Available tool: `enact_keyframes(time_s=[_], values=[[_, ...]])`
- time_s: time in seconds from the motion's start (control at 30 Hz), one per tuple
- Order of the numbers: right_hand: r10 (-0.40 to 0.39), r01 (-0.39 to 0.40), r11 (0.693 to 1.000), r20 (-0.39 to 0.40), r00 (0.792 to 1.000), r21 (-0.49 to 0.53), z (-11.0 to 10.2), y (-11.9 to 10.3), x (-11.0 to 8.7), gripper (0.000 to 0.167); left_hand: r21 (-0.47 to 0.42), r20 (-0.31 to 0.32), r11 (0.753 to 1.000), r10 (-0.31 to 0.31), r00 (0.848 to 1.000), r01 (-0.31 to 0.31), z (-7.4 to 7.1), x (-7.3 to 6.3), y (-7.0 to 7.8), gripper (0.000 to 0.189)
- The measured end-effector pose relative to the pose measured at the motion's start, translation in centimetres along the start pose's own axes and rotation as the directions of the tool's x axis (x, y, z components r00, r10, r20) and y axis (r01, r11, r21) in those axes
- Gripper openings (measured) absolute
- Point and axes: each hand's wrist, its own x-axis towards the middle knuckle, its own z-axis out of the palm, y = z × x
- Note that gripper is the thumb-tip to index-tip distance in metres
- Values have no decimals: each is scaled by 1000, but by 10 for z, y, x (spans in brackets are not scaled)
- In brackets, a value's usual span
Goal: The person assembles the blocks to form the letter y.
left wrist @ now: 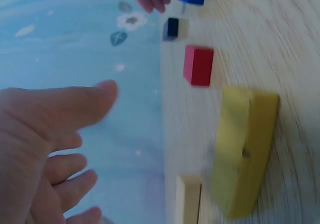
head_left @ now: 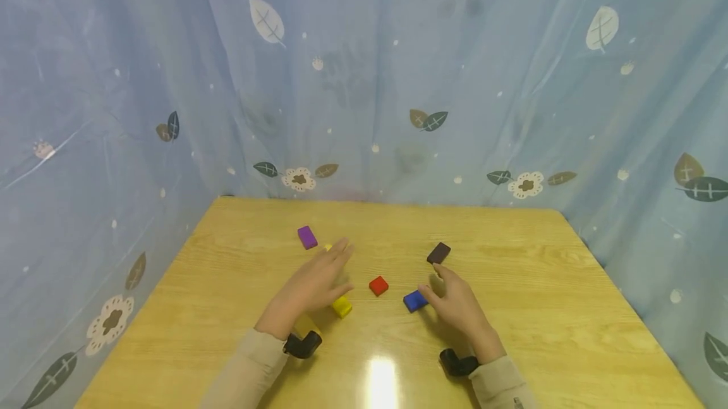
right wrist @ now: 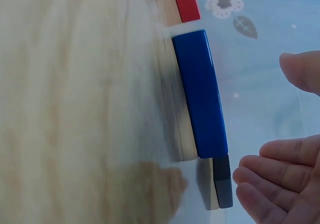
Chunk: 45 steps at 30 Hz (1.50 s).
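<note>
Head view: two hands with beige sleeves [head_left: 244, 368] extend over a wooden table [head_left: 557, 308], fingers relaxed and neither gripping anything. The left hand [head_left: 309, 284] hovers over a yellow block [head_left: 342, 306], partly hiding it; a purple block [head_left: 307, 237] lies beyond, near its fingers. The right hand [head_left: 456, 301] is at a blue block [head_left: 414, 300], with a dark block [head_left: 438, 253] near its fingertips; contact cannot be judged from this angle. Between the hands lies a red block [head_left: 378, 286]. Left wrist view: the yellow block rests on the table, apart from the thumb, with a pale block [left wrist: 188, 200] close by. Right wrist view: the blue block partly covers the dark one, a gap separating it from the thumb. A patterned blue curtain [head_left: 352, 93] hangs behind.
</note>
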Motion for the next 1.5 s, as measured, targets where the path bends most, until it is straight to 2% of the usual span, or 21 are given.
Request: enact_keyframes(time_s=[0.2, 0.37, 0.6, 0.83, 1.03, 1.17, 1.4, 1.5], values=[[-4, 4, 999, -9, 1000, 35, 1, 0, -3, 74, -113, 102, 993, 32, 994, -21, 3, 21, 9, 65], [23, -22, 999, -17, 1000, 47, 2, -1, -8, 75, -185, 184, 983, 36, 982, -1, 12, 39, 13, 59], [69, -69, 993, 4, 998, 101, 6, -2, -14, 74, -233, 251, 972, 46, 967, 14, 20, 49, 15, 58], [91, -89, 990, -8, 996, 108, 9, -4, -17, 71, -278, 267, 960, 114, 957, -37, 26, 57, 11, 57], [101, -95, 984, -33, 994, 152, 16, -6, -19, 70, -326, 301, 945, 125, 946, -21, 33, 62, 8, 57], [103, -94, 983, -49, 993, 160, 20, -6, -18, 71, -307, 321, 951, 126, 939, -23, 36, 66, 7, 57], [99, -86, 988, -93, 991, 128, 24, -6, -19, 68, -271, 325, 961, 147, 934, -57, 39, 69, 9, 45], [94, -83, 990, -100, 991, 116, 24, -6, -19, 68, -255, 329, 965, 142, 934, -57, 39, 70, 10, 48]])
